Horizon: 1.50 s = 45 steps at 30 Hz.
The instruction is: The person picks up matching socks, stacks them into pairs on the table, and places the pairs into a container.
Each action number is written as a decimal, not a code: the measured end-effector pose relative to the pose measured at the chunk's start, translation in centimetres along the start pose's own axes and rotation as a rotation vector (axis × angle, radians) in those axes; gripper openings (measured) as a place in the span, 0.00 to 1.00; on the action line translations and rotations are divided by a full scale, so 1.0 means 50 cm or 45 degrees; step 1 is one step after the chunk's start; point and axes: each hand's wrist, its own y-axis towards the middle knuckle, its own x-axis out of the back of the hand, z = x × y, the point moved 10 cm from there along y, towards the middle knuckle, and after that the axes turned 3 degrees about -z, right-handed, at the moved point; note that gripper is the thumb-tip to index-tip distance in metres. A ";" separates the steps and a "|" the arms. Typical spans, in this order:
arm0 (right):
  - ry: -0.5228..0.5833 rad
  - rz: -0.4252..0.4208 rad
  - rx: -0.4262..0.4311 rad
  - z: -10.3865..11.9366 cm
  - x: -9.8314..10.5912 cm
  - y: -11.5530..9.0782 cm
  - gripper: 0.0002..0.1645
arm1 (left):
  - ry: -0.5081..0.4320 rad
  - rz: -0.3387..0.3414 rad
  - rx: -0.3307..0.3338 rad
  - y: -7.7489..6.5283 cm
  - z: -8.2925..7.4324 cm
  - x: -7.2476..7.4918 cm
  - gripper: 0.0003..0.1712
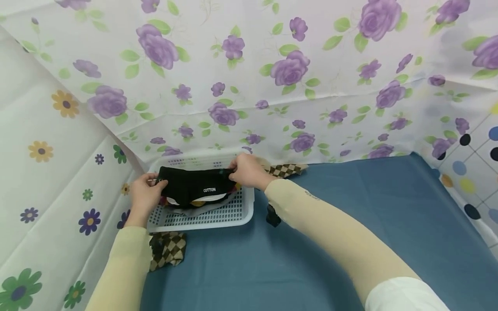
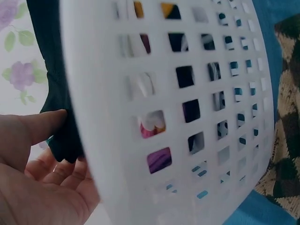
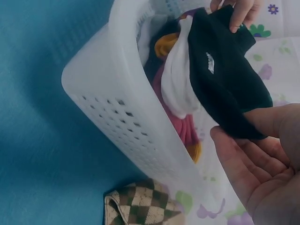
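Both hands hold a small black garment (image 1: 183,181) with white COTTON lettering, stretched out over the white plastic basket (image 1: 249,211). My left hand (image 1: 144,194) pinches its left end between thumb and fingers; in the left wrist view the dark cloth (image 2: 61,93) hangs beside the basket wall. The other end is pinched by my right hand (image 1: 249,170) near the basket's far right corner. Beneath the garment, a white cloth piece (image 3: 176,84), a pink one (image 3: 183,129) and a mustard-yellow one (image 3: 166,45) lie in the basket.
Checkered brown-and-cream cloth (image 1: 173,248) lies at the basket's near left, and another checkered piece (image 1: 288,169) behind it on the right. The basket stands on a blue table cover (image 1: 311,268), close to flowered sheets (image 1: 233,86) at the back and left.
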 end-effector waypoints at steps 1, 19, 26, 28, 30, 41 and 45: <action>-0.005 0.005 -0.001 -0.003 -0.001 0.005 0.07 | 0.011 0.005 0.005 0.005 0.001 -0.004 0.25; 0.101 0.058 -0.047 -0.033 -0.032 0.024 0.14 | 0.104 0.034 0.101 0.024 0.020 -0.026 0.23; 0.009 0.034 0.006 -0.024 -0.037 0.031 0.19 | 0.136 0.035 0.165 0.024 0.041 -0.026 0.23; -0.041 0.014 0.008 -0.025 -0.037 0.034 0.20 | 0.152 0.030 0.175 0.024 0.045 -0.026 0.22; -0.065 -0.005 -0.002 -0.028 -0.036 0.034 0.19 | 0.166 0.026 0.178 0.025 0.048 -0.025 0.21; -0.171 -0.101 0.091 -0.014 -0.030 0.034 0.15 | 0.435 -0.017 -0.014 0.031 0.017 -0.023 0.12; -0.282 -0.022 0.083 -0.016 -0.048 0.037 0.14 | 0.509 0.094 -0.042 0.032 0.015 -0.041 0.13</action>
